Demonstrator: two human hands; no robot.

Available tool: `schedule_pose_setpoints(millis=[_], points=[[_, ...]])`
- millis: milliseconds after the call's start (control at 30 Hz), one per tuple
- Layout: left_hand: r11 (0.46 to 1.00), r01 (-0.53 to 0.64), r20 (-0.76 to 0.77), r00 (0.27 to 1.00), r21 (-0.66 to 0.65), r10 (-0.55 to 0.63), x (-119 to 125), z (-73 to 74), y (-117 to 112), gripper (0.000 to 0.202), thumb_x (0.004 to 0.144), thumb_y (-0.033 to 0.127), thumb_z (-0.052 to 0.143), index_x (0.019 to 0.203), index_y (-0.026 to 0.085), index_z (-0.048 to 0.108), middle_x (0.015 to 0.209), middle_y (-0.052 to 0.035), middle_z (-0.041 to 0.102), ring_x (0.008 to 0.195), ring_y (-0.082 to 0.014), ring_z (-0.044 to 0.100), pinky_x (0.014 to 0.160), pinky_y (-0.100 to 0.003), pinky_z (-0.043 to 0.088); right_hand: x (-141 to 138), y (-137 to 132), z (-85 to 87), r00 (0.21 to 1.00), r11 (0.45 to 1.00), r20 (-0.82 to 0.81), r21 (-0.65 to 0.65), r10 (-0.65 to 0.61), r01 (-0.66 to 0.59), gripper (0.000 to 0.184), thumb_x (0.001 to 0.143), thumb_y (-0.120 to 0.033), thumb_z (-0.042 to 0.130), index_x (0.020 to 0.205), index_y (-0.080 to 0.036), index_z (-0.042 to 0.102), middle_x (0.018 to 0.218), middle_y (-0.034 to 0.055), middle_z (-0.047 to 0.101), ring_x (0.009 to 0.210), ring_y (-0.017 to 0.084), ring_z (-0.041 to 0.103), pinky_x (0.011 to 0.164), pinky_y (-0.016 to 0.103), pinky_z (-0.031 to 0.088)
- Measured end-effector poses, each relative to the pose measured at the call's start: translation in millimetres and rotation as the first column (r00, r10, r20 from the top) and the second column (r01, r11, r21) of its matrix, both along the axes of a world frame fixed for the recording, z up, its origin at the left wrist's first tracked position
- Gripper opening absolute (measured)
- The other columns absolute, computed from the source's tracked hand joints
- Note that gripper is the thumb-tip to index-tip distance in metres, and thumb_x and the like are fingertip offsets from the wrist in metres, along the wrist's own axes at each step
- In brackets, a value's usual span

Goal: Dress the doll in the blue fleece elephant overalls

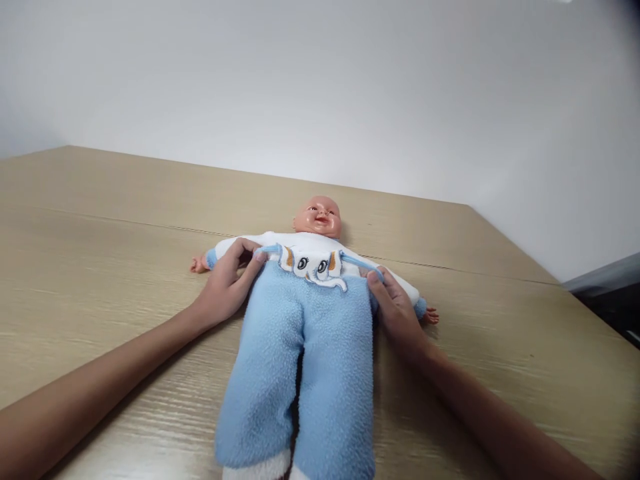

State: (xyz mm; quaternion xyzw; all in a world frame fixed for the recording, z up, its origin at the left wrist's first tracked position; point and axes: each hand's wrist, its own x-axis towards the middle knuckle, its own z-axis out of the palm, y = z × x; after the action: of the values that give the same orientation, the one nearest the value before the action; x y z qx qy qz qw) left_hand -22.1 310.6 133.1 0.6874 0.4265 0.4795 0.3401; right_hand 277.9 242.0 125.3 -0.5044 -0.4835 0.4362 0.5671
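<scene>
A baby doll (pixel 318 217) lies on its back on the wooden table (pixel 100 220), head away from me. It wears a white top (pixel 310 250) with an elephant patch and light blue fleece trousers (pixel 305 360). My left hand (pixel 227 283) pinches the trousers' waistband at the doll's left side as I see it. My right hand (pixel 395 307) grips the waistband on the other side, fingers closed on the blue fabric. The doll's small hands stick out past both of mine.
A plain white wall (pixel 320 87) rises behind the table's far edge. The table's right edge runs diagonally, with a dark floor area (pixel 615 307) beyond it.
</scene>
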Motion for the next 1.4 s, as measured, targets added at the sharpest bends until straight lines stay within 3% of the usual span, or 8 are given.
schedule_pose_setpoints(millis=[167, 433, 667, 833, 967, 1067, 1233, 1400], points=[[0.981, 0.105, 0.143, 0.986, -0.16, -0.082, 10.6, -8.7, 17.5, 0.029, 0.109, 0.051, 0.056, 0.103, 0.022, 0.057, 0.092, -0.001, 0.06, 0.084, -0.0188, 0.053, 0.078, -0.03, 0.043, 6.5, 26.8, 14.1, 0.991, 0.999, 0.132, 0.004, 0.036, -0.037, 0.047, 0.095, -0.07, 0.071, 0.092, -0.024, 0.066, 0.082, -0.0035, 0.062, 0.076, 0.016, 0.053, 0.072, 0.027, 0.045], [0.998, 0.049, 0.071, 0.996, -0.037, -0.046, 14.5, -22.5, 30.3, 0.024, 0.109, 0.047, 0.057, 0.113, 0.023, 0.058, 0.091, 0.0011, 0.055, 0.084, -0.0172, 0.052, 0.08, -0.031, 0.042, 10.1, 67.3, 51.0, 0.877, 0.99, 0.46, -0.083, 0.138, -0.112, 0.046, 0.094, -0.069, 0.071, 0.106, -0.025, 0.071, 0.103, 0.0033, 0.078, 0.1, 0.025, 0.071, 0.09, 0.037, 0.055], [0.995, -0.003, 0.089, 0.996, 0.097, -0.006, 13.6, -22.3, 23.2, 0.02, 0.111, 0.043, 0.056, 0.113, 0.023, 0.058, 0.099, -0.0011, 0.059, 0.09, -0.0172, 0.058, 0.086, -0.032, 0.047, -38.5, 93.1, 80.0, 0.718, 0.948, 0.686, 0.291, -0.112, -0.13, 0.038, 0.09, -0.047, 0.08, 0.115, -0.024, 0.065, 0.126, 0.0095, 0.074, 0.111, 0.027, 0.069, 0.102, 0.046, 0.055], [0.987, -0.026, 0.093, 0.996, 0.161, 0.011, 15.9, -21.4, 21.4, 0.017, 0.111, 0.039, 0.057, 0.115, 0.023, 0.059, 0.1, -0.0008, 0.061, 0.092, -0.0159, 0.059, 0.086, -0.029, 0.049, -86.0, 129.1, 94.0, 0.369, 0.878, 0.922, 0.075, 0.12, -0.473, 0.019, 0.099, -0.029, 0.07, 0.114, -0.019, 0.072, 0.121, 0.0112, 0.077, 0.12, 0.029, 0.068, 0.108, 0.046, 0.051], [0.977, -0.029, 0.086, 0.996, 0.21, 0.011, 17.0, -20.9, 20.8, 0.011, 0.111, 0.033, 0.058, 0.115, 0.022, 0.059, 0.099, -0.0002, 0.061, 0.092, -0.015, 0.06, 0.085, -0.028, 0.049, -114.0, 170.3, 95.2, 0.013, 0.702, 0.939, -0.247, 0.343, -0.668, 0.029, 0.096, -0.011, 0.065, 0.123, -0.017, 0.073, 0.132, 0.0125, 0.075, 0.122, 0.03, 0.069, 0.102, 0.042, 0.052], [0.962, -0.031, 0.082, 0.997, 0.27, 0.009, 17.2, -20.9, 21.0, 0.009, 0.111, 0.029, 0.058, 0.116, 0.023, 0.059, 0.096, 0.0004, 0.06, 0.088, -0.0145, 0.058, 0.081, -0.027, 0.049, -128.6, 192.5, 89.7, -0.131, 0.576, 0.923, -0.332, 0.361, -0.747, 0.039, 0.088, -0.002, 0.067, 0.123, -0.017, 0.073, 0.133, 0.0118, 0.074, 0.116, 0.028, 0.069, 0.094, 0.037, 0.053], [0.94, -0.044, 0.049, 0.998, 0.338, 0.029, 16.2, -20.5, 21.7, 0.006, 0.11, 0.026, 0.059, 0.115, 0.023, 0.059, 0.095, 0.0004, 0.06, 0.085, -0.0143, 0.057, 0.079, -0.028, 0.048, -142.2, 199.1, 78.2, -0.136, 0.473, 0.919, -0.312, 0.369, -0.824, 0.028, 0.086, 0.001, 0.067, 0.107, -0.016, 0.075, 0.116, 0.0074, 0.078, 0.102, 0.021, 0.069, 0.088, 0.03, 0.051], [0.933, -0.1, 0.019, 0.995, 0.345, 0.099, 14.7, -22.3, 16.3, 0.006, 0.109, 0.028, 0.062, 0.11, 0.022, 0.06, 0.089, 0.0015, 0.061, 0.075, -0.0129, 0.055, 0.069, -0.027, 0.046, -134.4, 192.4, 74.2, 0.111, 0.631, 0.961, -0.077, 0.253, -0.772, 0.018, 0.092, -0.022, 0.068, 0.107, -0.013, 0.071, 0.113, 0.0125, 0.074, 0.098, 0.026, 0.065, 0.081, 0.034, 0.045]])
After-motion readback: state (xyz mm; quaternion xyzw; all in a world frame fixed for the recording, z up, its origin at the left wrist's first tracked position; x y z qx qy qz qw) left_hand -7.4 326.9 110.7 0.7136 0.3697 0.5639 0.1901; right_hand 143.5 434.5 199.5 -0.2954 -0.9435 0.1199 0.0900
